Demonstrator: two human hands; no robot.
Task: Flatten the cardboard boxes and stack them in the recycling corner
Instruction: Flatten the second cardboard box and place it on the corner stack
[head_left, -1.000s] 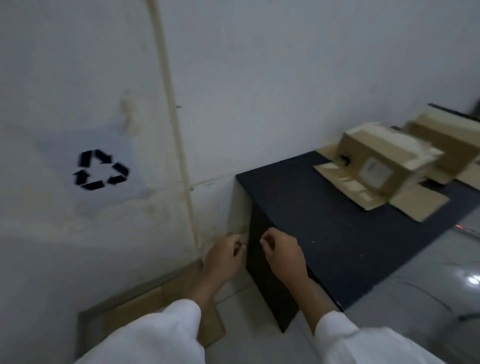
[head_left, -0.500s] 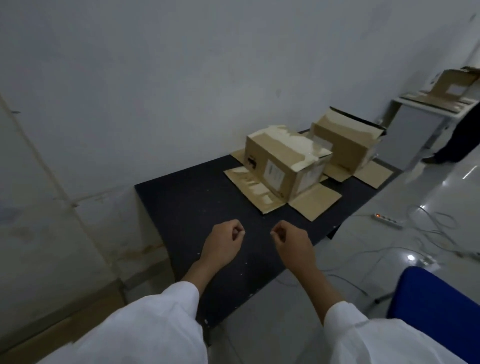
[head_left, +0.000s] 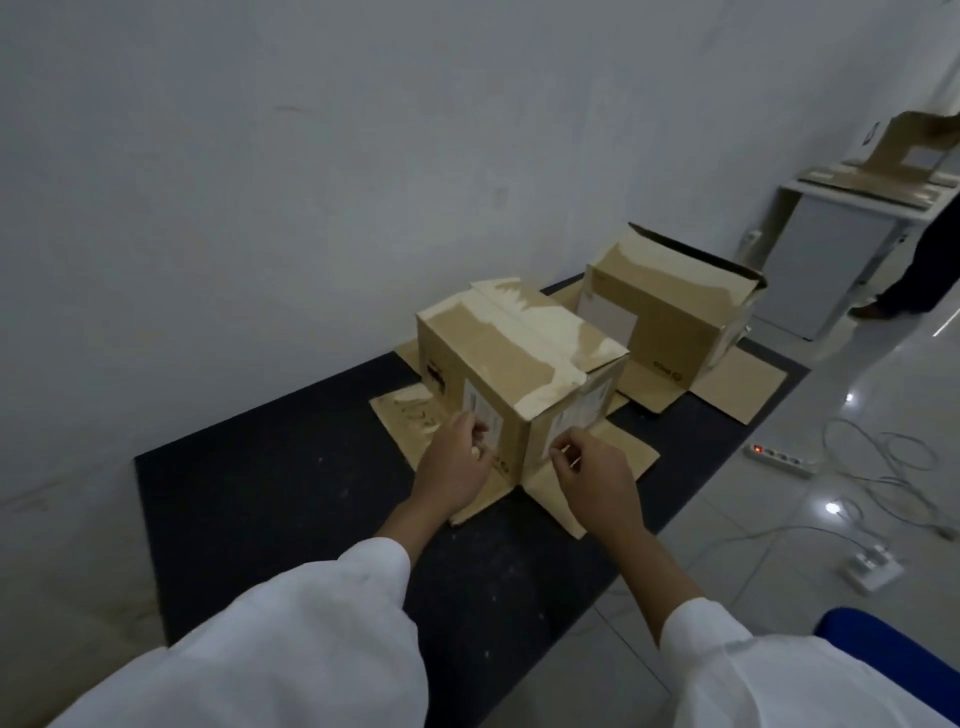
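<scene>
A brown cardboard box with torn white tape on top stands upside down on the black table, its flaps spread flat around it. My left hand is loosely curled in front of the box's left face, holding nothing. My right hand is curled the same way in front of its right face, above a spread flap. Whether either hand touches the box is unclear. A second, larger cardboard box stands behind it on the same table, its top flaps partly raised.
A white wall runs along the table's far side. Power strips and white cables lie on the tiled floor to the right. A blue chair is at lower right. Farther off, a grey cabinet carries another box, with a person's legs beside it.
My view swung right from the recycling corner with its flat cardboard to the table. Both hands, loosely closed, moved forward up to the near box.
</scene>
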